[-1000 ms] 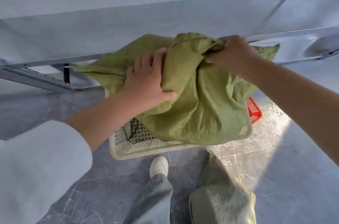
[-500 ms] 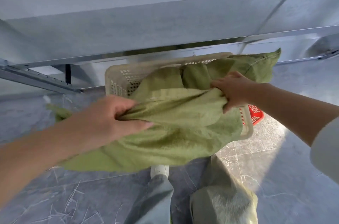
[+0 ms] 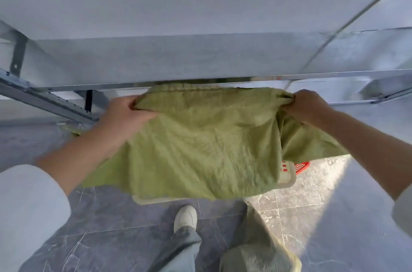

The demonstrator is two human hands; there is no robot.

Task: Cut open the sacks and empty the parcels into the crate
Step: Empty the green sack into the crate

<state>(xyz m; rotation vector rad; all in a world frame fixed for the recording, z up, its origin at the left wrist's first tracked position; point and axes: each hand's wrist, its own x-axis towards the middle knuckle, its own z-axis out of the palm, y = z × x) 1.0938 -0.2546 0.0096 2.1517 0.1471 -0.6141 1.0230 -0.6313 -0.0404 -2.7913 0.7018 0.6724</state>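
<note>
A limp green woven sack [image 3: 209, 144] hangs spread out between my two hands, over a beige plastic crate [image 3: 287, 179]. My left hand [image 3: 124, 115] grips the sack's upper left corner. At the upper right corner, my right hand [image 3: 305, 106] pinches a bunched fold of the cloth. The sack covers nearly all of the crate; only its near rim and right corner show. What lies inside the crate is hidden.
A red plastic basket [image 3: 302, 167] peeks out behind the crate's right corner. A second pale green sack [image 3: 256, 249], full, stands on the grey tiled floor at my right leg. My white shoe [image 3: 185, 218] is just before the crate. A grey metal frame [image 3: 44, 98] runs behind.
Both hands lifted and pulled apart, so the sack went from a bunched bundle on the crate to a sheet stretched over it. The crate's back wall, seen half a second ago, is now covered.
</note>
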